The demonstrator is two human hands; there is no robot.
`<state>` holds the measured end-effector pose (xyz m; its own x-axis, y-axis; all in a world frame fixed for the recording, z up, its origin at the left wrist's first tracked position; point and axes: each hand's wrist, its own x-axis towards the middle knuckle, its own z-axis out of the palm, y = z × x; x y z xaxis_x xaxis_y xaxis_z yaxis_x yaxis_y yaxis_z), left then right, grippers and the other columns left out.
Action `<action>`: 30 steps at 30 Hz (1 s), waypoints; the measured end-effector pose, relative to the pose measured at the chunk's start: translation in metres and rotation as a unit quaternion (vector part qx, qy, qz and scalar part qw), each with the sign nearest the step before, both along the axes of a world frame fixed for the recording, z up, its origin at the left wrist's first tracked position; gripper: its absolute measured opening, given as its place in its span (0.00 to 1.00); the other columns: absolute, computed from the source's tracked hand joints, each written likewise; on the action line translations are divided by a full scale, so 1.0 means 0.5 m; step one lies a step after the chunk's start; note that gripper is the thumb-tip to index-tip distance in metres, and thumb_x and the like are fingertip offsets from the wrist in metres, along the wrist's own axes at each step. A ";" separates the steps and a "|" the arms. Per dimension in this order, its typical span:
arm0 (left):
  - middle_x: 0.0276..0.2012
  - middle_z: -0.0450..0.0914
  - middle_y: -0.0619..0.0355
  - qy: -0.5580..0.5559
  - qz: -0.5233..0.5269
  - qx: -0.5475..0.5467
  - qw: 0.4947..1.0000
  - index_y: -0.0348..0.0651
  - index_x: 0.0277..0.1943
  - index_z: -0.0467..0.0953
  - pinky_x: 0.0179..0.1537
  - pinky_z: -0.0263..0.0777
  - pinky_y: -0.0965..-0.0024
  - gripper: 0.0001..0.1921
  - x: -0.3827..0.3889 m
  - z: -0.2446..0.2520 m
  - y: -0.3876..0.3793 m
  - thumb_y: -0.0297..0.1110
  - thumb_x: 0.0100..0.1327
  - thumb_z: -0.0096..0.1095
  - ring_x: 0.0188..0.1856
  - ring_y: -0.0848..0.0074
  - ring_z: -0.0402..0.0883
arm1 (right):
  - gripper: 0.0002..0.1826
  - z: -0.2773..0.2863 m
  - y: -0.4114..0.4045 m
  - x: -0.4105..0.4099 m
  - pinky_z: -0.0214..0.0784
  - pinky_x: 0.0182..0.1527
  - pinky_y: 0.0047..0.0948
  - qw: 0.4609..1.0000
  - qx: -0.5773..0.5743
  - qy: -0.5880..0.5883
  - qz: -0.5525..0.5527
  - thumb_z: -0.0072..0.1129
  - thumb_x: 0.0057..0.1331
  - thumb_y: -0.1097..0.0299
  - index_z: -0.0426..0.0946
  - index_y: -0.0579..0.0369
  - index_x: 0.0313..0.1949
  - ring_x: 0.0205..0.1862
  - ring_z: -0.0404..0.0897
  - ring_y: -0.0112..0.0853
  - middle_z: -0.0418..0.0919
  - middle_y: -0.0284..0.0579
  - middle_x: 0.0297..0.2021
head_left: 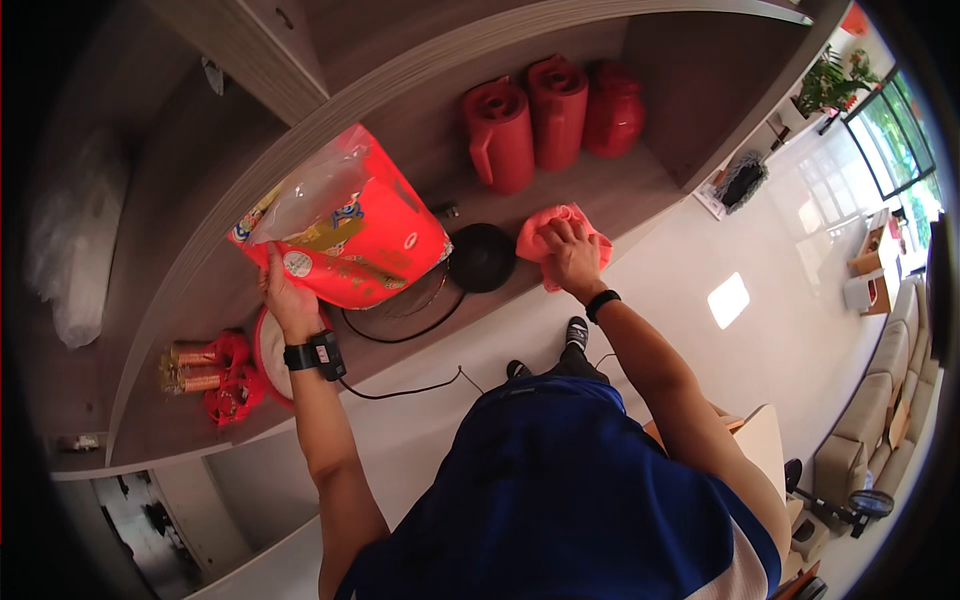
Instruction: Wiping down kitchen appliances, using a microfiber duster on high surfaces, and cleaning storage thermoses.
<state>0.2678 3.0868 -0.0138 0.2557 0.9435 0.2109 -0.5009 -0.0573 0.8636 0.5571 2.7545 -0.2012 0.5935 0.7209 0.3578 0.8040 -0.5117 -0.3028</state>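
Note:
My left hand grips the lower left edge of a large red printed bag with a clear plastic part, tilted above the cabinet shelf. My right hand presses on a crumpled pink cloth at the shelf's front edge. Between the two, a round black object lies on the shelf beside a black cable. Behind the cloth stand two red jugs and a rounded red container.
A red-rimmed round basin, partly hidden by my left wrist, stands near red and gold decorations at the left. The wooden shelf board ends in a side panel at the right. A curved upper shelf edge runs above the bag.

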 end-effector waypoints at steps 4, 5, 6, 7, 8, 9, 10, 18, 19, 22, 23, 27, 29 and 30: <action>0.51 0.86 0.56 -0.021 0.000 -0.007 1.000 0.40 0.52 0.82 0.57 0.77 0.64 0.12 0.004 0.017 -0.018 0.37 0.73 0.65 0.52 0.72 0.85 | 0.22 0.000 0.007 0.002 0.69 0.49 0.53 1.000 0.010 -0.003 0.004 0.62 0.56 0.64 0.82 0.34 0.52 0.61 0.73 0.44 0.76 0.34 0.60; 0.51 0.86 0.56 -0.018 0.004 -0.005 1.000 0.40 0.52 0.82 0.57 0.77 0.64 0.12 -0.002 0.021 -0.013 0.37 0.73 0.65 0.52 0.72 0.85 | 0.22 -0.006 0.009 0.006 0.69 0.49 0.53 1.000 0.011 0.001 0.008 0.62 0.56 0.64 0.82 0.34 0.52 0.61 0.73 0.44 0.76 0.34 0.60; 0.55 0.84 0.55 -0.037 -0.020 -0.033 0.999 0.39 0.57 0.80 0.61 0.75 0.61 0.15 0.000 0.028 -0.012 0.39 0.75 0.63 0.56 0.70 0.83 | 0.22 -0.010 0.007 0.012 0.69 0.49 0.53 1.000 0.009 -0.002 0.005 0.63 0.55 0.64 0.82 0.35 0.52 0.61 0.73 0.43 0.76 0.35 0.61; 0.59 0.82 0.53 -0.057 -0.044 -0.061 0.996 0.38 0.61 0.77 0.64 0.72 0.58 0.19 0.003 0.035 -0.013 0.41 0.76 0.60 0.60 0.67 0.81 | 0.23 -0.015 0.007 0.016 0.69 0.49 0.53 1.000 0.008 -0.005 0.002 0.63 0.55 0.64 0.82 0.36 0.52 0.61 0.73 0.43 0.76 0.35 0.61; 0.59 0.82 0.53 -0.054 -0.044 -0.061 0.996 0.38 0.61 0.77 0.64 0.72 0.58 0.19 0.003 0.041 -0.018 0.41 0.76 0.60 0.60 0.67 0.81 | 0.23 -0.019 0.006 0.019 0.69 0.49 0.52 1.000 0.001 -0.005 0.001 0.65 0.54 0.63 0.82 0.38 0.53 0.61 0.74 0.43 0.76 0.35 0.60; 0.63 0.79 0.53 -0.049 -0.051 -0.072 0.995 0.38 0.65 0.73 0.67 0.69 0.56 0.21 0.008 0.054 -0.028 0.42 0.77 0.57 0.64 0.65 0.78 | 0.23 -0.021 0.003 0.021 0.69 0.49 0.52 1.000 0.001 -0.003 -0.002 0.65 0.54 0.63 0.82 0.38 0.53 0.61 0.74 0.43 0.76 0.35 0.60; 0.67 0.76 0.52 -0.045 -0.060 -0.083 0.994 0.38 0.69 0.70 0.70 0.65 0.53 0.24 0.012 0.066 -0.036 0.44 0.78 0.55 0.68 0.63 0.75 | 0.24 -0.022 0.003 0.025 0.69 0.49 0.52 1.000 0.005 -0.005 0.006 0.65 0.54 0.64 0.82 0.37 0.53 0.61 0.74 0.43 0.76 0.35 0.60; 0.69 0.74 0.51 -0.036 -0.102 -0.177 0.978 0.41 0.69 0.70 0.72 0.62 0.48 0.23 -0.017 0.115 -0.079 0.43 0.78 0.53 0.70 0.60 0.72 | 0.24 -0.026 -0.012 0.142 0.66 0.53 0.58 0.999 -0.007 0.027 -0.021 0.61 0.56 0.64 0.82 0.35 0.55 0.65 0.72 0.47 0.75 0.33 0.61; 0.68 0.75 0.51 -0.040 -0.087 -0.200 0.975 0.40 0.69 0.71 0.72 0.62 0.48 0.23 -0.011 0.127 -0.088 0.43 0.78 0.54 0.70 0.60 0.72 | 0.25 -0.029 -0.017 0.182 0.65 0.55 0.59 0.999 -0.013 0.002 -0.046 0.61 0.57 0.62 0.81 0.35 0.56 0.67 0.71 0.49 0.75 0.33 0.62; 0.67 0.76 0.51 -0.048 -0.080 -0.229 0.969 0.40 0.68 0.71 0.72 0.63 0.49 0.22 -0.016 0.115 -0.097 0.42 0.78 0.54 0.70 0.60 0.73 | 0.28 -0.027 -0.034 0.281 0.67 0.57 0.60 0.991 -0.003 0.022 -0.130 0.61 0.57 0.65 0.78 0.34 0.60 0.67 0.71 0.49 0.75 0.32 0.64; 0.67 0.76 0.50 -0.049 -0.090 -0.231 0.967 0.40 0.68 0.71 0.72 0.63 0.49 0.22 -0.015 0.113 -0.099 0.42 0.78 0.54 0.70 0.60 0.73 | 0.28 -0.024 -0.039 0.307 0.68 0.57 0.59 0.989 -0.004 0.033 -0.144 0.61 0.57 0.67 0.78 0.34 0.60 0.68 0.71 0.48 0.75 0.31 0.64; 0.65 0.78 0.51 -0.026 -0.129 -0.191 0.973 0.39 0.66 0.73 0.70 0.66 0.52 0.20 -0.006 0.101 -0.130 0.39 0.78 0.54 0.67 0.61 0.75 | 0.28 -0.004 -0.044 0.322 0.71 0.55 0.58 0.988 -0.002 0.014 -0.152 0.58 0.56 0.72 0.80 0.34 0.58 0.65 0.74 0.47 0.78 0.32 0.61; 0.63 0.79 0.52 -0.038 -0.156 -0.191 0.968 0.38 0.64 0.74 0.69 0.68 0.53 0.19 0.038 0.127 -0.175 0.37 0.78 0.54 0.66 0.62 0.76 | 0.28 -0.009 -0.056 0.321 0.72 0.56 0.56 0.991 0.077 0.040 -0.106 0.55 0.54 0.75 0.82 0.37 0.55 0.61 0.77 0.49 0.82 0.36 0.56; 0.63 0.79 0.52 -0.026 -0.130 -0.195 0.972 0.37 0.64 0.74 0.69 0.68 0.54 0.19 0.051 0.134 -0.191 0.37 0.78 0.54 0.66 0.63 0.77 | 0.27 0.005 -0.060 0.304 0.70 0.60 0.53 0.982 0.143 0.100 -0.067 0.52 0.52 0.77 0.84 0.45 0.52 0.58 0.78 0.51 0.84 0.42 0.53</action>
